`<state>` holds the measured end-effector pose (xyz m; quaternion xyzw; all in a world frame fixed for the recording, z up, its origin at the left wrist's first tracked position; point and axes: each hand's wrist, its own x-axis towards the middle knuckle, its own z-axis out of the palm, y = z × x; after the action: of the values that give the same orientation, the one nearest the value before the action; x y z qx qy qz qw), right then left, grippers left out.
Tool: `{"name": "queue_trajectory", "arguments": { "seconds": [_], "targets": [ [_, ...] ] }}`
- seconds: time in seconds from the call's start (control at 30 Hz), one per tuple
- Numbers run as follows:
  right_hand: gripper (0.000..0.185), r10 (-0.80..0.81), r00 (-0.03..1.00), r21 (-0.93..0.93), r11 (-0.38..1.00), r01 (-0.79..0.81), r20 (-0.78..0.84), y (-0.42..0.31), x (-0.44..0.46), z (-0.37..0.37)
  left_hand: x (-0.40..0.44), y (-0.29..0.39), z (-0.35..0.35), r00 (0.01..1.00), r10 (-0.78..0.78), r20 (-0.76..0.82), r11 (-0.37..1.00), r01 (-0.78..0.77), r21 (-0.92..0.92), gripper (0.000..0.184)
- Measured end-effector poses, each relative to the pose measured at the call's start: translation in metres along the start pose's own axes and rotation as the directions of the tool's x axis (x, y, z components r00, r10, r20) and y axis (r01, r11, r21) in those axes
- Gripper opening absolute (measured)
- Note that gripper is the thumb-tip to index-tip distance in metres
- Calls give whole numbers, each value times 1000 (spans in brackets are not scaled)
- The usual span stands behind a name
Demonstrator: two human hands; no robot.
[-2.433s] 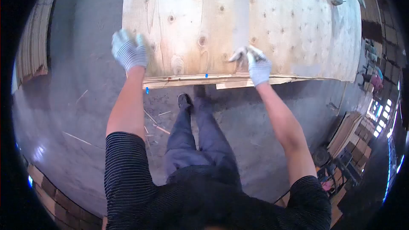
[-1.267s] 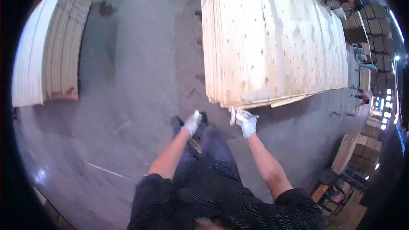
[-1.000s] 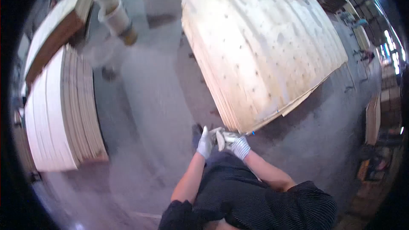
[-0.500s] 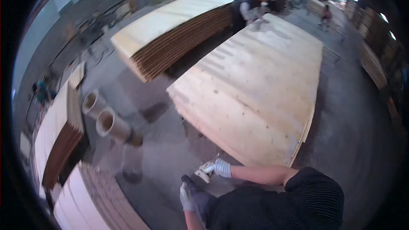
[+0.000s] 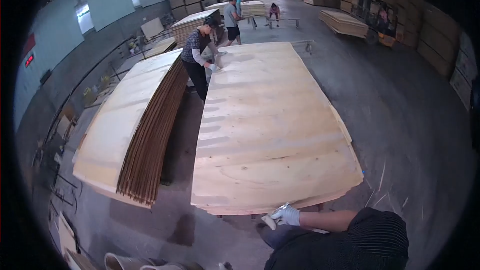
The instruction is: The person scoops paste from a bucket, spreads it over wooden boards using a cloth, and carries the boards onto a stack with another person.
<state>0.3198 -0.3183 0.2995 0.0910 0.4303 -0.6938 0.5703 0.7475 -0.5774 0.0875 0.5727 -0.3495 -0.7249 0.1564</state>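
Note:
My right hand [image 5: 286,215], in a pale glove with a striped cuff, is closed beside the near edge of a large stack of wood sheets [image 5: 270,135]. A small shiny thing shows at its fingers, too small to name. The top sheet is pale, with knots and grey smeared patches. At the bottom edge, a little of what looks like my left hand's glove [image 5: 225,266] shows; its fingers are mostly cut off.
A co-worker [image 5: 200,52] leans over the stack's far left corner, gloved hands on it. Another sheet stack [image 5: 125,115] stands left, with round containers [image 5: 122,261] at the bottom. Farther off are more people, trestles and a forklift [image 5: 382,22] near a stack [image 5: 344,22].
The view has swung left and up from the near end of the stack to the hall beyond. My right hand has come close to the near edge; my left has dropped almost out of view.

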Motion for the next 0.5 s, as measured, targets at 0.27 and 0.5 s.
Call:
{"name": "queue_trajectory", "arguments": {
  "seconds": [0.27,0.5],
  "targets": [
    [18,-172,982,70,984,166,83,-33,161,65,204,206,79,991,-59,-120,998,63,31,45],
    [21,-206,975,16,978,208,-82,-139,203,196,311,245,170,947,-321,-26,937,321,139,62]
  ]
}}
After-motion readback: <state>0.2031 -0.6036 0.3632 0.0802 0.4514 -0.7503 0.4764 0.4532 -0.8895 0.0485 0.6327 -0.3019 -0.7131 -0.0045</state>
